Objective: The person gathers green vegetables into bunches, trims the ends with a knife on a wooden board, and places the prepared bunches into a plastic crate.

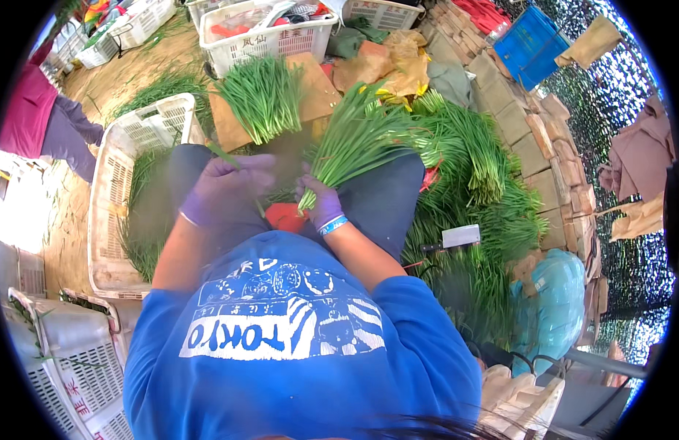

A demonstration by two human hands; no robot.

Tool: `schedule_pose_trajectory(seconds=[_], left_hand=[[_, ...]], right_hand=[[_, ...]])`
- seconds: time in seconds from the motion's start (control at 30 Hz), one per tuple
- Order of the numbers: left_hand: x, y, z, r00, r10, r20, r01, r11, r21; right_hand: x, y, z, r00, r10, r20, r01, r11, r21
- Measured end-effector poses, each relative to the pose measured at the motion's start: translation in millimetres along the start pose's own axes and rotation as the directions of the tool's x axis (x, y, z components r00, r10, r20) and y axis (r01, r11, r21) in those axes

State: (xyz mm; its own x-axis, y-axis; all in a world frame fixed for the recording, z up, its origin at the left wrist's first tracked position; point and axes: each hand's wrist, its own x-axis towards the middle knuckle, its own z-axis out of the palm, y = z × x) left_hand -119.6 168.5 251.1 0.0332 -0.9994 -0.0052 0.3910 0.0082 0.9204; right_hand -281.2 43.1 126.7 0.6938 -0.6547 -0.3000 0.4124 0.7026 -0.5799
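My right hand (322, 204), in a purple glove, is closed around the lower stalks of a bunch of garlic chives (361, 139). Its leaves fan out up and to the right over my right thigh. On the left, my gloved left hand (226, 183) is blurred by motion; a few green chive leaves (224, 155) show at its fingers. Between my knees is a red object (284, 217), partly hidden. Beyond my hands, a neat bundle of chives (259, 99) lies on a brown board (317, 88).
A white crate (105, 213) with loose greens stands by my left leg. To my right, a large heap of chives (464, 154) has a cleaver (460, 236) on it, beside a brick wall (541, 147). A filled crate (270, 40) stands ahead; another person (42, 117) is far left.
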Motion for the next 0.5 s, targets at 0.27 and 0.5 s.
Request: schedule_pose_trajectory(seconds=[0.27,0.5], left_hand=[[32,-2,31,0.975,0.142,-0.17,0.087,0.46,0.883],[41,-47,0,0.697,0.695,-0.174,0.032,0.212,0.977]], right_hand=[[-10,-3,18,0.975,-0.138,0.175,0.182,0.946,-0.267],[-14,1,17,0.951,-0.123,0.283,0.229,0.898,-0.377]])
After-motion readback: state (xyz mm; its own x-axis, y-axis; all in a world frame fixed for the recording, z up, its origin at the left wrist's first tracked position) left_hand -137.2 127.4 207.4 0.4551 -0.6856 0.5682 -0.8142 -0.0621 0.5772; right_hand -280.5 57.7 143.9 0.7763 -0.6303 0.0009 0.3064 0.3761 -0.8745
